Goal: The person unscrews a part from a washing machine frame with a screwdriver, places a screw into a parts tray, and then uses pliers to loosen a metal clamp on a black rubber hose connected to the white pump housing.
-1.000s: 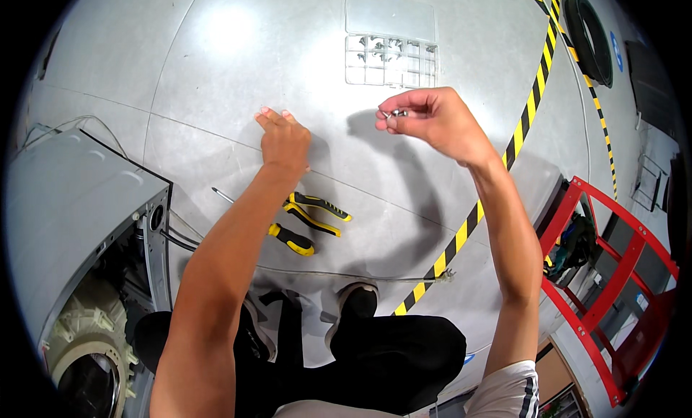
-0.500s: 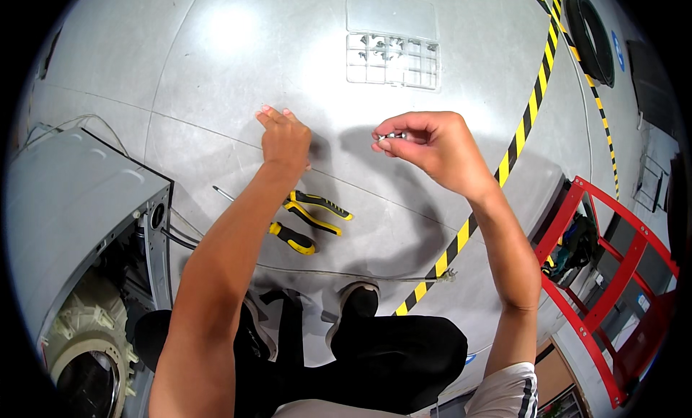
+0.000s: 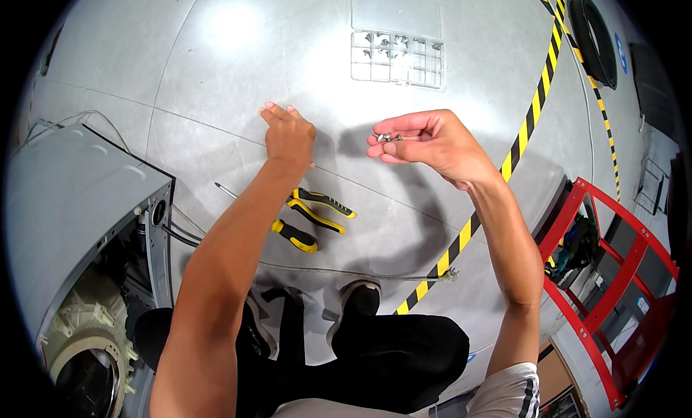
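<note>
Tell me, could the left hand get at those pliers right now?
Probably yes: the left hand looks empty, and the pliers lie nearby on the floor. The left forearm hides their head from view, but nothing covers the handles.

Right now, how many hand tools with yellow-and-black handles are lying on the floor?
2 that I can see: a screwdriver with a yellow-and-black handle, and yellow-and-black-handled pliers just beyond it. The person's left forearm partly covers both, so another could be hidden.
</note>
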A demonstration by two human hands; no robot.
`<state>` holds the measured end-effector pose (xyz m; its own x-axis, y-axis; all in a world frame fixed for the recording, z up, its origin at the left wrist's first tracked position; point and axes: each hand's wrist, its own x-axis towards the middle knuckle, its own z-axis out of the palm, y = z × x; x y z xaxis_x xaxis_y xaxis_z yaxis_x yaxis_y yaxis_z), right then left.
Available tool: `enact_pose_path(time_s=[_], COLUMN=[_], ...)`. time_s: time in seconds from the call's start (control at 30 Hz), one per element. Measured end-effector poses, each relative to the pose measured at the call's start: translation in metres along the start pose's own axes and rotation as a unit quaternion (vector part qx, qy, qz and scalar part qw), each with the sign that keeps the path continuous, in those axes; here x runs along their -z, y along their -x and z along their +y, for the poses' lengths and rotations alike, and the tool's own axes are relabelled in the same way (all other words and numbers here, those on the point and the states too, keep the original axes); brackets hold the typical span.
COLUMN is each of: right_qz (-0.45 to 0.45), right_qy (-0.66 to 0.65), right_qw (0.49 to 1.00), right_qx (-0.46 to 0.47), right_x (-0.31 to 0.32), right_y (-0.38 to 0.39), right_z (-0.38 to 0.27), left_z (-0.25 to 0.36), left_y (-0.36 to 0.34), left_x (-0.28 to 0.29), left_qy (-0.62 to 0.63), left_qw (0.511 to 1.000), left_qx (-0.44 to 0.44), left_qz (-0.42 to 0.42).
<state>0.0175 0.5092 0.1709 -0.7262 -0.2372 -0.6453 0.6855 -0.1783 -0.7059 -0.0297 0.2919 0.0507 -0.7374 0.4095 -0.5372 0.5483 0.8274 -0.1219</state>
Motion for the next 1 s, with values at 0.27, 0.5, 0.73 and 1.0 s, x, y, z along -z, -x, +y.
enact_pose_path(time_s=[0.27, 0.5, 0.73, 1.0], right_qz=[0.189, 0.306, 0.276, 0.261], right_qy=[0.289, 0.546, 0.644, 0.662], right_qw=[0.937, 0.774, 0.711, 0.7], right_qx=[0.053, 0.1, 0.061, 0.065], right_x=[0.045, 0.105, 0.093, 0.103], right_y=[-0.05, -0.098, -0.116, -0.116], right_z=[0.013, 0.004, -0.003, -0.001], left_z=[-0.001, 0.0, -0.002, -0.001], left_y=[0.0, -0.001, -0.003, -0.009], left_x=[-0.002, -0.002, -0.002, -0.018], left_qy=[-0.008, -0.091, -0.088, -0.097], left_qw=[1.0, 0.995, 0.994, 0.994], left_qx=[0.001, -0.038, -0.053, -0.039], left_qz=[-0.002, 0.012, -0.027, 0.025])
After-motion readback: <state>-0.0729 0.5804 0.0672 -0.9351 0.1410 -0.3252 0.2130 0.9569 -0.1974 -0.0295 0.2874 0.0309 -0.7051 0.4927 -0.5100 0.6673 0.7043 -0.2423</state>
